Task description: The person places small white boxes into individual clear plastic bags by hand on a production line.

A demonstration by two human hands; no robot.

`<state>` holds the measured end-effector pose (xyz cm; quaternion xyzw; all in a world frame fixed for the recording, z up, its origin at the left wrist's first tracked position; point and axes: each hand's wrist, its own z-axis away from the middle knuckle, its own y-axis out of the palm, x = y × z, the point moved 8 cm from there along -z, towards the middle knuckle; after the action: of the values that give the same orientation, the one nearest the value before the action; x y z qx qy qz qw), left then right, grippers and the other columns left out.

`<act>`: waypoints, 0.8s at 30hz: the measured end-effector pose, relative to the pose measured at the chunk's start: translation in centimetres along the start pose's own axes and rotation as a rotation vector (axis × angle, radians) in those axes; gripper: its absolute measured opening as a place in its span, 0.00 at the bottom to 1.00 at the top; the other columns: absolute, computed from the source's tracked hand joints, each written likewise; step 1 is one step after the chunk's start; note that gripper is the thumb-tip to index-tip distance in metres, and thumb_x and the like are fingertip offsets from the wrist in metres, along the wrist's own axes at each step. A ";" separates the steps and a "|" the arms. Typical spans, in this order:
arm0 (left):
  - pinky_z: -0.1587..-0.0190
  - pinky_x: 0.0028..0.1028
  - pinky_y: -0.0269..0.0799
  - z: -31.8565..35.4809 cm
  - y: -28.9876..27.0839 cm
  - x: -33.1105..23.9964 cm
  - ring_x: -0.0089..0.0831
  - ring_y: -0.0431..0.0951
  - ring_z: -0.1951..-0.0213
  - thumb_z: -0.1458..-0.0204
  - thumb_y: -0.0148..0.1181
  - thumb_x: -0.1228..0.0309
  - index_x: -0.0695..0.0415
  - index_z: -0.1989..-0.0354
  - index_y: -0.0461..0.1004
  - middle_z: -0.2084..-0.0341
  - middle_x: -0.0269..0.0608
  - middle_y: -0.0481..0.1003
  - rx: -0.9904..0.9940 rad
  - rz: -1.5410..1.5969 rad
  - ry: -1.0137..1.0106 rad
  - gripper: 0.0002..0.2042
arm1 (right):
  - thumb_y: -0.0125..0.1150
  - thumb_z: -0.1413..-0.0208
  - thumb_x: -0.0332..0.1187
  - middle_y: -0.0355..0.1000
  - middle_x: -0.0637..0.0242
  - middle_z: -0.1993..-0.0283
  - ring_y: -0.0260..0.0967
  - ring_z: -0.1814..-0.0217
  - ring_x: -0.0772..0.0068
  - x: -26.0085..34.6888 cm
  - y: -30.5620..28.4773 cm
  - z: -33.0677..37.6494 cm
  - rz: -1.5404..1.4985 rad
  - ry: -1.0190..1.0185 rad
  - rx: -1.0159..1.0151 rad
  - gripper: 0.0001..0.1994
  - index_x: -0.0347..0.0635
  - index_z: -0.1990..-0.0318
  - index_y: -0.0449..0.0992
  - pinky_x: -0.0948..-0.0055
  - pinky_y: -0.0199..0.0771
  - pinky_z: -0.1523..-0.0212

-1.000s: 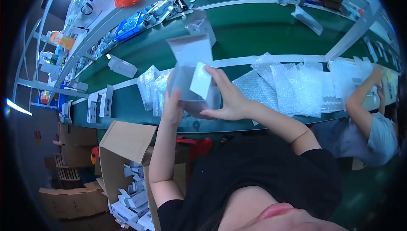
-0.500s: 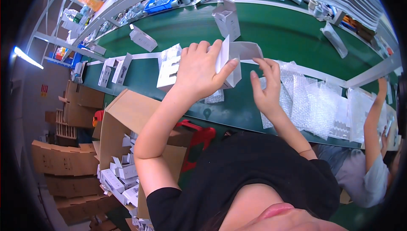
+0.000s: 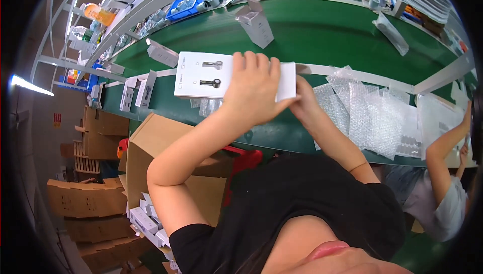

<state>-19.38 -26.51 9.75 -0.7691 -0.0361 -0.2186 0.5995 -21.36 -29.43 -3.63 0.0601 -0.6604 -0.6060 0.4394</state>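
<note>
A long white box [image 3: 201,75] with pictures of dark, round-headed items on its face is held over the workbench edge. My left hand [image 3: 254,88] is closed over its top side, fingers across the far edge and thumb toward the right end. My right hand [image 3: 305,100] is bent around that right end, by the end flap [image 3: 287,80]. Most of its fingers are hidden behind the box and the left thumb. Under the box, a piece of bubble wrap [image 3: 209,107] lies on the green bench.
Bubble-wrap bags [image 3: 375,118] lie on the right. An upright white box [image 3: 255,26] stands on the green belt [image 3: 322,27]; smaller boxes [image 3: 146,90] stand left. Below left, an open carton [image 3: 161,133] contains white boxes. A co-worker's arm [image 3: 440,158] is far right.
The white box has turned so its printed face shows fully, and its raised end flap is now down. My right hand has moved from apart, fingers spread, to the box's right end.
</note>
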 end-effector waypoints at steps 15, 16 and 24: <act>0.58 0.37 0.53 -6.3 6.0 -5.7 0.41 0.61 0.70 0.69 0.57 0.44 0.65 0.62 0.67 0.75 0.49 0.64 0.101 0.051 0.278 0.35 | 0.45 0.47 0.40 0.69 0.59 0.63 0.69 0.70 0.60 -1.7 -12.9 -1.9 -0.108 0.384 -0.115 0.18 0.39 0.53 0.64 0.69 0.73 0.72; 0.58 0.37 0.53 -6.9 5.9 -5.9 0.41 0.60 0.71 0.69 0.57 0.43 0.65 0.64 0.68 0.75 0.49 0.65 0.064 0.084 0.275 0.34 | 0.47 0.48 0.38 0.69 0.57 0.64 0.69 0.72 0.62 -1.5 -14.1 -1.6 -0.147 0.436 -0.072 0.17 0.39 0.53 0.65 0.71 0.71 0.77; 0.58 0.35 0.59 -11.4 7.7 -1.7 0.42 0.67 0.65 0.61 0.56 0.52 0.58 0.56 0.68 0.69 0.46 0.69 0.027 0.429 -0.002 0.26 | 0.54 0.62 0.24 0.68 0.62 0.70 0.65 0.74 0.72 14.5 -25.4 -2.7 0.226 -0.025 -0.210 0.17 0.41 0.59 0.67 0.77 0.67 0.78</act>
<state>-21.78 -39.00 4.25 -0.7514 0.1250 -0.0848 0.6423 -39.93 -46.88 -18.27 -0.0686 -0.6012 -0.6193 0.5003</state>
